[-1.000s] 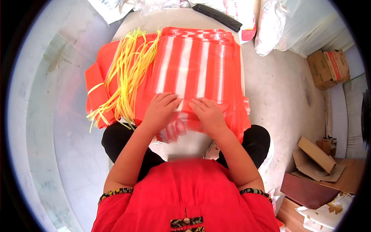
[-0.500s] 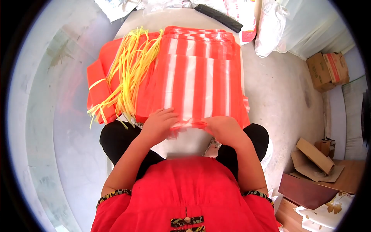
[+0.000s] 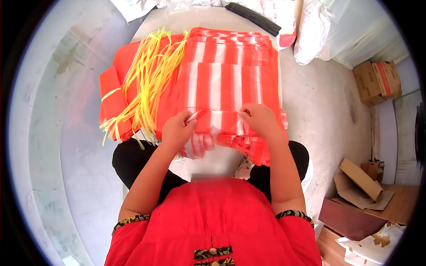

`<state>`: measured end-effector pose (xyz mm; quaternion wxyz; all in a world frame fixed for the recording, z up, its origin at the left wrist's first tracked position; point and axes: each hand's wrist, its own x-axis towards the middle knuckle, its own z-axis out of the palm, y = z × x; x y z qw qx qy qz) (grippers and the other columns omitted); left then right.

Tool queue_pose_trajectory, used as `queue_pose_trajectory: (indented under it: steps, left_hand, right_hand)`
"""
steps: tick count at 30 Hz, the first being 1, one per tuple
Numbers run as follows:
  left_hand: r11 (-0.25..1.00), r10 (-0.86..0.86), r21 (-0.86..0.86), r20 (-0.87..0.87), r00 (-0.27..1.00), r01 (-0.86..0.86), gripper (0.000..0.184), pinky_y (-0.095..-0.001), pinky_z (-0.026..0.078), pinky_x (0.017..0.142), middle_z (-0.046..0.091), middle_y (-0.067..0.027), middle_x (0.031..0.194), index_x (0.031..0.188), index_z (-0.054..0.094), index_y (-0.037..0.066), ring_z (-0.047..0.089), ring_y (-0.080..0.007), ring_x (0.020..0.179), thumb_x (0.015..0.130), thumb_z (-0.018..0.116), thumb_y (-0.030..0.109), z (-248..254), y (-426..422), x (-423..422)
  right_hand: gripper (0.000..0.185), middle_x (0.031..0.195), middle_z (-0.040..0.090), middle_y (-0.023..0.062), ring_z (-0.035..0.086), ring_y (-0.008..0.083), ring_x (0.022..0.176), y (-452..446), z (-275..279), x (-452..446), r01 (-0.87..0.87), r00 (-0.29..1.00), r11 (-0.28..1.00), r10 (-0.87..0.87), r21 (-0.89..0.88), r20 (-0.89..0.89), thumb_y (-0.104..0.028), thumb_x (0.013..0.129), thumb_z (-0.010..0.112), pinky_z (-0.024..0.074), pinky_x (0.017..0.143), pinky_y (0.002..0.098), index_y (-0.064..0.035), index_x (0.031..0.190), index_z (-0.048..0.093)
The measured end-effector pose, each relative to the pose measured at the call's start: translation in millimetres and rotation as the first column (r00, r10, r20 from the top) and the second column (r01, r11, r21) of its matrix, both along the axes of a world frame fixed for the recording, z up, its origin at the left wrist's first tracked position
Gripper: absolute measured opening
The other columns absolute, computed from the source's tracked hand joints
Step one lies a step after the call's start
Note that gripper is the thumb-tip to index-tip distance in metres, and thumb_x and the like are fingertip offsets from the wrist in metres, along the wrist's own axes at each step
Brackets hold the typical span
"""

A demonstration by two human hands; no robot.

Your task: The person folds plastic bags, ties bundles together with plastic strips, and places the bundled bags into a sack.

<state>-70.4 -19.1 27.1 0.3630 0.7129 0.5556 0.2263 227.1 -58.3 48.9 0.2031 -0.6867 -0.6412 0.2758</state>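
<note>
A stack of red-and-white striped plastic sheets (image 3: 217, 84) lies before me, its near end hanging loosely over the edge by my knees. My left hand (image 3: 178, 130) pinches the folded near edge of the top sheet at its left. Farther right on that same fold, my right hand (image 3: 257, 117) grips the edge with bent fingers. Between the hands the fold runs nearly straight. Left of the stack, a bunch of yellow ties (image 3: 153, 80) is spread over red folded material (image 3: 111, 86). One yellow strip goes round a red bundle there.
A black rolled item (image 3: 253, 19) lies at the far end of the pale table (image 3: 177, 20). White sacks (image 3: 313, 31) stand beyond. Cardboard boxes (image 3: 377, 82) are on the floor at right, with an opened carton (image 3: 361, 190) nearer me.
Both hands have moved away from my body, raising the near edge of the top sheet and folding it back over the stack. Lower layers now show hanging beneath.
</note>
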Motion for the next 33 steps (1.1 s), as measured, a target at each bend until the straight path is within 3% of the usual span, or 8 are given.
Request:
queue_pose_trajectory:
  steps: [4,7,11,14,16,20,23,33]
  left_hand:
    - [0.999,0.023,0.029,-0.022,0.999,-0.022,0.025,-0.0393,0.053,0.072,0.072,-0.0161,0.087,0.111,0.061,0.003,0.071,-0.0303,0.079,0.095,0.070,0.020,3,-3,8]
    - [0.998,0.033,0.048,-0.053,0.998,-0.031,0.024,-0.0454,0.053,0.073,0.073,-0.0168,0.088,0.111,0.059,0.006,0.071,-0.0363,0.083,0.094,0.067,0.021,2,-3,10]
    - [0.994,0.038,0.103,-0.046,0.998,-0.033,0.021,-0.0502,0.053,0.073,0.073,-0.0179,0.089,0.111,0.059,0.006,0.070,-0.0416,0.083,0.096,0.064,0.020,-3,-5,10]
    - [0.995,0.033,0.095,-0.311,0.950,-0.003,0.025,-0.0449,0.055,0.081,0.073,-0.0163,0.103,0.118,0.061,0.005,0.070,-0.0353,0.094,0.096,0.065,0.017,10,-9,16]
    - [0.907,0.024,0.394,-0.401,0.916,0.148,0.031,-0.0449,0.053,0.090,0.070,-0.0157,0.119,0.123,0.062,0.005,0.066,-0.0347,0.110,0.094,0.066,0.015,-6,-11,15]
    - [0.609,-0.227,0.569,-0.542,0.809,0.552,0.047,-0.0445,0.046,0.109,0.058,-0.0147,0.147,0.136,0.060,0.005,0.052,-0.0342,0.138,0.090,0.067,0.012,-6,-8,10]
    - [0.688,-0.390,0.442,-0.444,0.807,0.576,0.055,-0.0454,0.042,0.117,0.055,-0.0152,0.151,0.141,0.058,0.004,0.048,-0.0337,0.144,0.087,0.067,0.010,6,-18,14]
    - [0.685,-0.365,0.440,-0.482,0.797,0.580,0.054,-0.0426,0.044,0.117,0.057,-0.0158,0.151,0.142,0.059,0.002,0.052,-0.0325,0.142,0.087,0.061,0.002,-17,-3,-8]
  right_hand:
    - [0.020,0.104,0.072,0.0101,0.065,0.0333,0.093,-13,-26,-10,-0.025,0.981,0.897,-0.064,0.442,0.185,-0.022,0.091,0.066,0.0519,0.080,0.0459,-0.0070,0.103,0.071]
    - [0.031,0.117,0.070,0.0049,0.065,0.0289,0.108,-38,-27,-20,-0.258,0.933,0.800,0.061,0.541,0.355,-0.015,0.082,0.079,0.0530,0.094,0.0454,-0.0090,0.111,0.069]
    - [0.041,0.134,0.065,0.0056,0.057,0.0302,0.130,-69,-23,-34,-0.279,0.912,0.811,0.055,0.515,0.407,-0.011,0.082,0.076,0.0401,0.113,0.0571,-0.0108,0.122,0.068]
    - [0.046,0.144,0.061,0.0057,0.050,0.0305,0.140,-75,-24,-24,-0.225,0.892,0.879,0.011,0.421,0.452,-0.008,0.082,0.074,0.0306,0.119,0.0638,-0.0125,0.127,0.068]
    - [0.048,0.146,0.059,0.0052,0.047,0.0316,0.144,-74,-24,-20,-0.213,0.887,0.888,0.002,0.406,0.461,-0.006,0.082,0.073,0.0275,0.119,0.0663,-0.0133,0.129,0.067]
    - [0.051,0.147,0.059,0.0035,0.046,0.0312,0.146,-71,-20,-15,-0.259,0.891,0.888,0.068,0.379,0.450,-0.004,0.082,0.071,0.0272,0.120,0.0665,-0.0136,0.132,0.067]
    - [0.050,0.147,0.060,0.0031,0.047,0.0307,0.145,-71,-11,-10,-0.284,0.894,0.893,0.115,0.350,0.432,-0.001,0.084,0.068,0.0275,0.121,0.0647,-0.0126,0.133,0.066]
    - [0.045,0.142,0.063,0.0074,0.051,0.0308,0.141,-67,-28,38,-0.263,0.908,0.899,0.107,0.351,0.405,0.004,0.086,0.060,0.0361,0.120,0.0518,-0.0069,0.129,0.067]
